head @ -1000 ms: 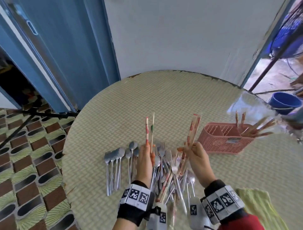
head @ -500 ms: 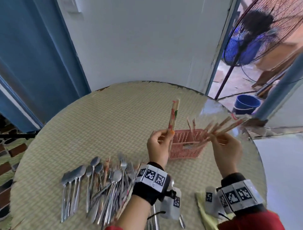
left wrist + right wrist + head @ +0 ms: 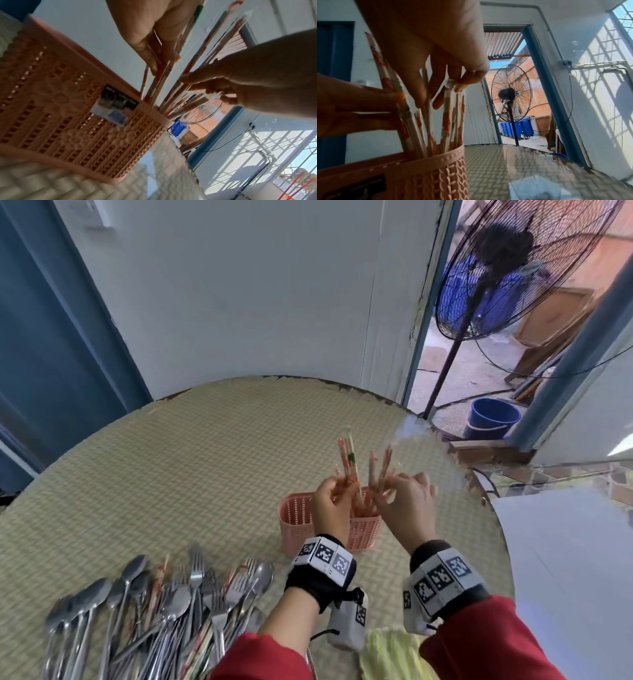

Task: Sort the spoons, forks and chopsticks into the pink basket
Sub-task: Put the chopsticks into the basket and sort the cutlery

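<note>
Round table [image 3: 171,474] | left hand [image 3: 330,501] grips chopsticks [image 3: 349,460] in basket [image 3: 296,522] | right hand [image 3: 407,508] pinches others

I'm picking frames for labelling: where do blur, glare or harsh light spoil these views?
Head view: fairly sharp, though the wide lens bows the door frame and glare whitens the table edge. Left wrist view: motion blur smears the table and pink basket; the right hand is a backlit dark shape. Right wrist view: that hand is dim too, and window-grille shadows stripe the wall.
</note>
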Tool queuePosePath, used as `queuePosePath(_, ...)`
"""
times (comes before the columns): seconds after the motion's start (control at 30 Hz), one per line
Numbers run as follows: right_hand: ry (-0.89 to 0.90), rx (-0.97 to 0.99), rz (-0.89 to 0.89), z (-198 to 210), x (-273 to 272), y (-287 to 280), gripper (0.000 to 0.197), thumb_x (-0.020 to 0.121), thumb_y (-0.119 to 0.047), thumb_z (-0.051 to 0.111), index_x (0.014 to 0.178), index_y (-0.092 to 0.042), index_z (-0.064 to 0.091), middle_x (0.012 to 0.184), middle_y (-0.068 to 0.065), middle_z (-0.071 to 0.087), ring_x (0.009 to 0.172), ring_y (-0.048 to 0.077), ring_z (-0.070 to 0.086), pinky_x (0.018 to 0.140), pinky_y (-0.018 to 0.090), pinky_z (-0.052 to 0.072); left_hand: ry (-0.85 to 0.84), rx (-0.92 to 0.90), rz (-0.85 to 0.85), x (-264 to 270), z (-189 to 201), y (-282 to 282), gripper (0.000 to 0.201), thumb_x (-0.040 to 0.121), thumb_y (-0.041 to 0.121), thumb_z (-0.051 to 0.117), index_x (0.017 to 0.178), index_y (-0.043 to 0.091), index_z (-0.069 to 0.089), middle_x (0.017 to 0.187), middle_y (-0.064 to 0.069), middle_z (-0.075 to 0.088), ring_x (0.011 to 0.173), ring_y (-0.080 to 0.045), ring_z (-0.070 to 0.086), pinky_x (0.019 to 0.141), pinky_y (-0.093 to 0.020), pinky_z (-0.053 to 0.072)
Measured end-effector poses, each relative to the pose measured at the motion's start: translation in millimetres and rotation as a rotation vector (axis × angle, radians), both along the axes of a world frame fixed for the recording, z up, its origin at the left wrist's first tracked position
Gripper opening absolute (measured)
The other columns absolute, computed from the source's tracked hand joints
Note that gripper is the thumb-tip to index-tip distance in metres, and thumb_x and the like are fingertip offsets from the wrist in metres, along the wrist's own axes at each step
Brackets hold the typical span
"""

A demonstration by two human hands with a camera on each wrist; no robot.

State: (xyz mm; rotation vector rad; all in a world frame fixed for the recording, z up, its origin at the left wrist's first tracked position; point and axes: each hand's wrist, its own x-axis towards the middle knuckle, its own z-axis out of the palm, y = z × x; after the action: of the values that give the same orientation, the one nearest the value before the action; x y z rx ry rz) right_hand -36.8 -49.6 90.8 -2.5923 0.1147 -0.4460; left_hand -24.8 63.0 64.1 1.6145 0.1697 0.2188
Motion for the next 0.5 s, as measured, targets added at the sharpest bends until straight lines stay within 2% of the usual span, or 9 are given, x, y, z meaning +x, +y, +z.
queuePosePath(0.07,0.062,-0.066,0.038,-0.8,3.2,-1.2,0.025,0.088,-0.037,0.055,0.073,-0.019,0.063,0.089,-0.006,0.057,0.090,0.017,0.036,0.078,0.032,0.024,0.043,0.047,-0.051,2.5,-13.1,-1.9,0.009,0.084,0.014,0.067,0.092,0.009,0.067,0.089,-0.008,0.070,0.080,-0.017,0.067,0.076,-0.027,0.054)
queuePosePath(0.1,0.076,-0.078,0.055,-0.7,4.3,-1.8,0.024,0.088,-0.037,0.053,0.074,-0.021,0.061,0.090,-0.007,0.056,0.091,0.018,0.038,0.078,0.032,0.025,0.031,0.120,-0.072,1.9,-16.9,-1.8,0.011,0.082,0.014,0.068,0.092,0.010,0.069,0.091,-0.005,0.069,0.082,-0.014,0.065,0.077,-0.020,0.052)
queuePosePath(0.13,0.075,-0.069,0.067,-0.1,5.2,-2.3,0.019,0.088,-0.038,0.054,0.079,-0.023,0.062,0.091,-0.007,0.056,0.091,0.018,0.040,0.078,0.031,0.025,0.017,0.209,-0.086,0.5,-18.9,-1.8,0.014,0.080,0.013,0.070,0.095,0.012,0.070,0.094,-0.004,0.068,0.082,-0.010,0.063,0.074,-0.010,0.048)
queuePosePath(0.2,0.033,0.002,0.094,-0.4,5.9,-3.3,0.021,0.085,-0.037,0.058,0.102,-0.025,0.064,0.097,-0.008,0.059,0.090,0.014,0.039,0.078,0.030,0.025,-0.004,0.280,-0.095,-2.2,-19.5,-0.4,0.027,0.077,0.008,0.070,0.103,0.015,0.068,0.098,-0.003,0.064,0.079,-0.003,0.058,0.069,-0.003,0.043)
queuePosePath(0.27,-0.033,0.146,0.134,1.1,6.5,-3.3,0.029,0.085,-0.034,0.062,0.112,-0.024,0.062,0.097,-0.009,0.060,0.089,0.012,0.044,0.080,0.027,0.031,-0.018,0.185,-0.113,-5.4,-14.5,1.3,0.034,0.077,0.007,0.070,0.109,0.019,0.064,0.099,0.001,0.064,0.078,0.001,0.060,0.072,-0.009,0.048)
queuePosePath(0.33,-0.112,0.293,0.177,4.6,6.7,-1.3,0.020,0.086,-0.027,0.065,0.105,-0.018,0.065,0.090,-0.007,0.060,0.081,0.012,0.053,0.074,0.022,0.041,-0.026,0.105,-0.116,-6.7,-8.7,2.6,0.030,0.080,0.015,0.070,0.108,0.024,0.064,0.098,0.004,0.065,0.084,0.000,0.062,0.077,-0.020,0.053)
queuePosePath(0.4,-0.147,0.354,0.200,6.7,7.6,0.8,0.011,0.085,-0.016,0.066,0.095,-0.013,0.069,0.086,-0.003,0.065,0.073,0.010,0.057,0.068,0.018,0.046,-0.034,0.081,-0.119,-4.8,-5.9,2.9,0.021,0.083,0.023,0.068,0.104,0.025,0.067,0.098,0.005,0.067,0.088,-0.004,0.063,0.081,-0.023,0.053)
queuePosePath(0.5,-0.151,0.332,0.186,5.6,8.5,3.1,0.007,0.083,-0.006,0.066,0.086,-0.006,0.072,0.080,0.004,0.069,0.072,0.016,0.061,0.070,0.026,0.047,-0.010,0.111,-0.144,-2.2,-6.5,1.6,0.018,0.084,0.022,0.067,0.101,0.019,0.071,0.096,0.003,0.070,0.088,-0.006,0.066,0.085,-0.028,0.053)
